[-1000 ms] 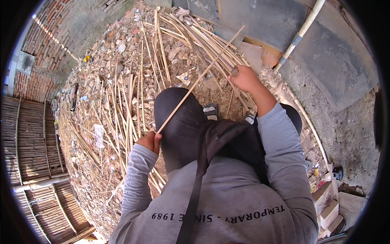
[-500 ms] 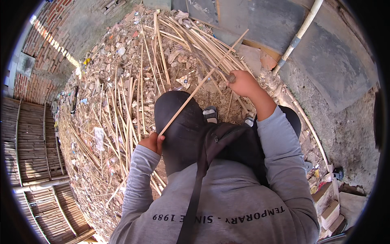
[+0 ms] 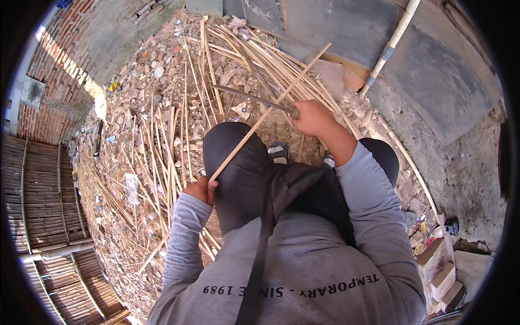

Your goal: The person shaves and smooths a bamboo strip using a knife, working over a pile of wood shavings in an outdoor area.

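Observation:
My left hand (image 3: 201, 190) is closed around the near end of a long bamboo strip (image 3: 244, 140), by my left knee. The strip slants up and away to the right, over my left thigh. My right hand (image 3: 313, 118) grips the handle of a long knife (image 3: 252, 97), whose dark narrow blade points left. The blade crosses the strip at its far half; whether it touches the strip I cannot tell. Beyond my hands lies a pile of similar bamboo strips (image 3: 276, 65).
More loose strips (image 3: 172, 138) lie on rubble-strewn ground to the left. Woven bamboo panels (image 3: 46, 189) stand at far left, a brick wall (image 3: 65, 51) behind them. To the right are a grey wall (image 3: 439, 92), a slanted pipe (image 3: 391, 46) and stacked blocks (image 3: 443, 279).
My right hand has moved slightly left and nearer, and the knife blade has swung to the left across the strip. My left hand stays nearly where it was, still holding the strip.

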Tool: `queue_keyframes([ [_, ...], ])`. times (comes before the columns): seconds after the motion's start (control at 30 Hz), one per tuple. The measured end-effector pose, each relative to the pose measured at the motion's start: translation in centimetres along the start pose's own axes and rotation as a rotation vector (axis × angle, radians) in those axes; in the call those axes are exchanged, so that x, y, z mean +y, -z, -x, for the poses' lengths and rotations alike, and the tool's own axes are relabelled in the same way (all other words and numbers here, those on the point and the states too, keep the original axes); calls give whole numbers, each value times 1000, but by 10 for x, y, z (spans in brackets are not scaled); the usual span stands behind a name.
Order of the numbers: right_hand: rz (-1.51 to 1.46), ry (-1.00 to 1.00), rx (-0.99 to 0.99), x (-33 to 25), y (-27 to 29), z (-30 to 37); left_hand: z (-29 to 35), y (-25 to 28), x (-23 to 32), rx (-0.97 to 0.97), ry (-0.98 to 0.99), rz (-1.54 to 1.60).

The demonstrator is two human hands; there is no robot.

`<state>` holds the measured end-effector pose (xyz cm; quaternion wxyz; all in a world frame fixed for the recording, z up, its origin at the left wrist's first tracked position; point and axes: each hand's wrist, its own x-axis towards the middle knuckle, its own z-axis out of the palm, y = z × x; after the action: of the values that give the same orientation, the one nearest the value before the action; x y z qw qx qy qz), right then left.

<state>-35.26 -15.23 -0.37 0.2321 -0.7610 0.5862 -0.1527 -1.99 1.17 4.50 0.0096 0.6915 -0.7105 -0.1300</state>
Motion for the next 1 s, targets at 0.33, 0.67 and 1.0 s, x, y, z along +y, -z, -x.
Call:
queue_keyframes([
  [0.33, -50, -140, 45, 28, 3, -16, -1, 3, -1, 17, -57, 107],
  [0.67, -91, -147, 18, 26, -7, -15, -4, 3, 0, 9, -58, 206],
  [1.0, -83, -197, 68, 42, -9, -14, -5, 1, -2, -6, -24, 135],
])
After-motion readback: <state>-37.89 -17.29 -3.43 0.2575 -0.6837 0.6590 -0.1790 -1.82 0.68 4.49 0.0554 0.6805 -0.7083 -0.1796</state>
